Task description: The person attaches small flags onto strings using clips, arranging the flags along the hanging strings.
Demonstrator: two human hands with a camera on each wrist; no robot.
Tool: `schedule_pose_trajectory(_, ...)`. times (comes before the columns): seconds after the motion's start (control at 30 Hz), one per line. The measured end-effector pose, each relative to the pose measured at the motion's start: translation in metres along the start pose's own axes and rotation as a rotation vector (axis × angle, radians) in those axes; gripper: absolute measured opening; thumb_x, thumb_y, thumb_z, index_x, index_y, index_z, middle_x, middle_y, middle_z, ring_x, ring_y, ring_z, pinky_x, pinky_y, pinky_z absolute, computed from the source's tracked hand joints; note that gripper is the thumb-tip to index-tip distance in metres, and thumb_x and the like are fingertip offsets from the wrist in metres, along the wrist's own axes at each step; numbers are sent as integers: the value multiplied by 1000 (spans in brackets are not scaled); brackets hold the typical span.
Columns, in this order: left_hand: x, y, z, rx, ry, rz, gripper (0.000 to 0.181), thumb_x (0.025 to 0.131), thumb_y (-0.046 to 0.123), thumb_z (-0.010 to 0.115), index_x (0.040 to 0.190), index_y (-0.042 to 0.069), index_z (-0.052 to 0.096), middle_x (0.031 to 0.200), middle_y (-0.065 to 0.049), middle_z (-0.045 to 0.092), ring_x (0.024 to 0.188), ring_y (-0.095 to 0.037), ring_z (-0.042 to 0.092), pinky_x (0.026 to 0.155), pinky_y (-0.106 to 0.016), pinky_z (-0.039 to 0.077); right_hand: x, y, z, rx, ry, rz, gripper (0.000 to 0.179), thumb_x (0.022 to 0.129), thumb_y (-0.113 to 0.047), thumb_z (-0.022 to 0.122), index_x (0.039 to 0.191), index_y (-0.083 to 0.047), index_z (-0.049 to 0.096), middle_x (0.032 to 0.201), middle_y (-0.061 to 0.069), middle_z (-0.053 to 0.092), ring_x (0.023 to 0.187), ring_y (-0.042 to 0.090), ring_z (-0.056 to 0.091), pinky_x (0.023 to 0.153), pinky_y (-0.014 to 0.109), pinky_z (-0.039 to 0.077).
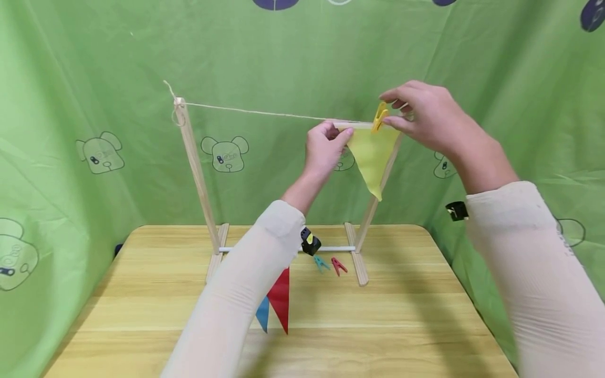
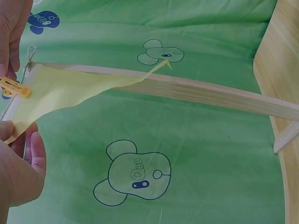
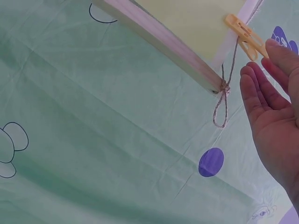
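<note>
Pinching pennant (image 1: 373, 157) corner, left fingers (image 1: 326, 129); clothespin (image 1: 379, 118) at right fingers (image 1: 398, 94).

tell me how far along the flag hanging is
Done: the string is tied to both posts. In hand: the left hand holds the yellow flag at the string; the right hand pinches the yellow clip on the flag's top edge. Seemingly left: red flag, blue flag, teal clip and red clip, all on the table.

The left hand (image 2: 21, 175), lower left, pinches the yellow flag (image 2: 70, 91). A yellow clip (image 2: 17, 87) sits on the flag's edge, far left. A wooden post (image 2: 205, 94) extends to the right edge.
</note>
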State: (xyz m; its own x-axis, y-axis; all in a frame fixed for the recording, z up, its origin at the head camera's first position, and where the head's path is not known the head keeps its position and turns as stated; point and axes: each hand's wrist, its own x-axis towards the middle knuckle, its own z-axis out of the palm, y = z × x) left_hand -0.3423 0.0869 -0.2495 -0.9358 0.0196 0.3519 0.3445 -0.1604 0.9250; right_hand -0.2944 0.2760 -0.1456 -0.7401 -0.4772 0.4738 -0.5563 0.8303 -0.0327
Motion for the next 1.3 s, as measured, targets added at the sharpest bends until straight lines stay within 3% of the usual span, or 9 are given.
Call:
schedule_pose_trajectory(0.07,0,0,0,-7,-3,3,20,96,8,73,112,-4,70,92,-8,68,73,-13,62,83,-43,62,-2,0,-1,19,10,11,42,97,-11,72,136,2,61,130,26,64,111,43,65,96,57,55)
schedule_pose_trajectory(0.2,0,-1,0,-10,-11,20,19,96,7,72,113,-1,71,92,-8,69,72,-9,61,73,-32,61,-8,1,-1,64,32,53,44,99,-14,70,140,-2,59,137,23,61,115,43,65,99,57,53)
schedule_pose_trajectory(0.33,-2,-4,-1,-15,-14,23,19,95,5,72,113,-1,70,92,-8,70,77,-18,67,68,-25,59,-17,3,2,92,73,82,46,99,-15,70,142,-5,58,142,19,59,118,41,65,102,58,51)
schedule_pose_trajectory(0.5,-5,-8,-5,-29,-22,20,23,95,5,73,116,-1,69,100,-12,72,86,-24,72,72,-23,60,-28,5,9,121,166,90,47,97,-13,73,141,-7,60,142,15,60,118,37,66,105,54,51)
schedule_pose_trajectory(0.7,-7,-13,-13,-30,-33,23,30,95,9,74,123,1,67,113,-13,73,92,-17,73,88,-30,62,-42,6,19,164,316,64,45,93,-7,76,136,-4,63,138,12,63,122,29,62,108,18,47)
schedule_pose_trajectory(0.77,-9,-14,-17,-21,-33,35,31,95,10,75,123,1,67,115,-12,73,96,-18,72,89,-31,62,-46,7,23,186,357,63,45,92,-4,77,135,-2,64,138,12,64,124,25,61,106,11,44)
schedule_pose_trajectory(0.97,-16,-19,-28,-2,-35,76,31,94,13,76,123,4,68,117,-8,74,106,-20,70,89,-23,59,-61,8,37,271,434,109,50,89,2,78,137,-6,64,142,7,62,130,2,53,111,16,44)
schedule_pose_trajectory(1.3,-32,-29,-50,-17,-39,96,39,94,13,76,130,4,65,128,-11,71,118,-23,68,100,-24,56,-86,5,69,405,495,148,59,86,8,76,141,-2,58,151,9,55,139,6,49,116,22,42)
